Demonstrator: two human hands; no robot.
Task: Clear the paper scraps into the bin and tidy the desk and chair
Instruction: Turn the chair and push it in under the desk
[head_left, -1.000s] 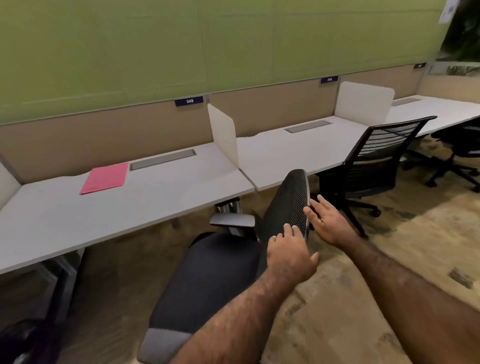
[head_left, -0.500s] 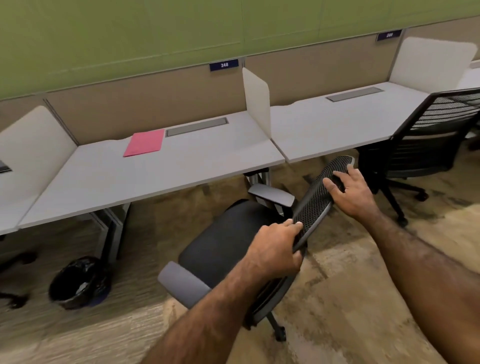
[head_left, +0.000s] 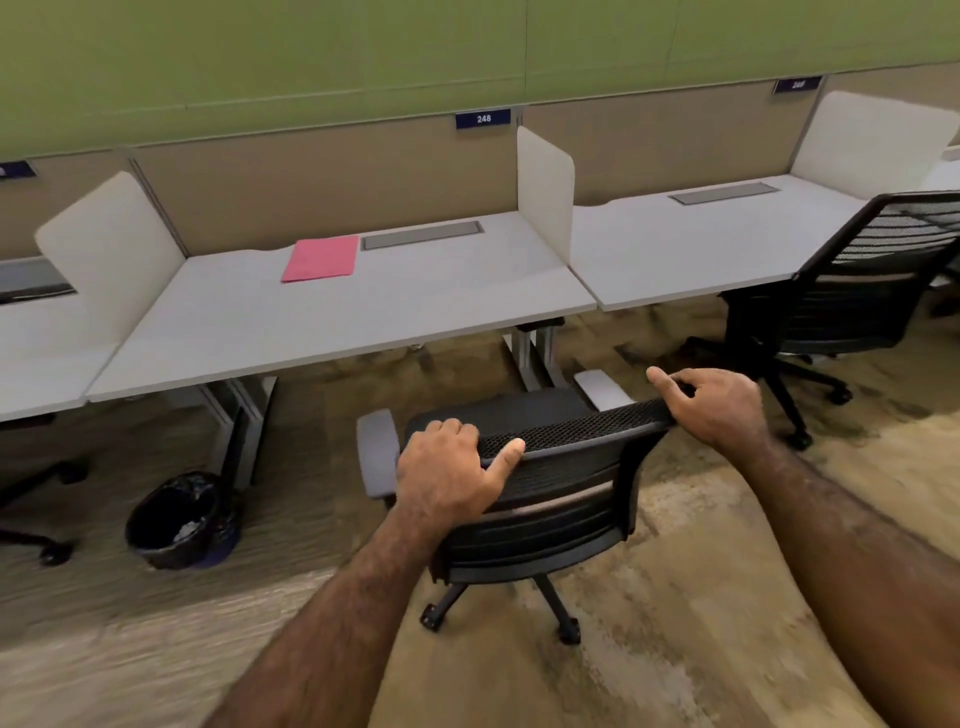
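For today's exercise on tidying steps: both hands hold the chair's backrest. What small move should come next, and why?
Probably push the chair forward under the desk: the left hand and right hand both grip its top edge, and it stands clear of the desk, facing it.

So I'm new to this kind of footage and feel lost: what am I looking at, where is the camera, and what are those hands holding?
The camera sits on a person's head, looking forward and down. Their left hand and right hand grip the top edge of a black mesh-backed office chair facing a long grey desk. On the desk lies a flat pink folder. A black bin with a bag liner stands on the floor under the desk.
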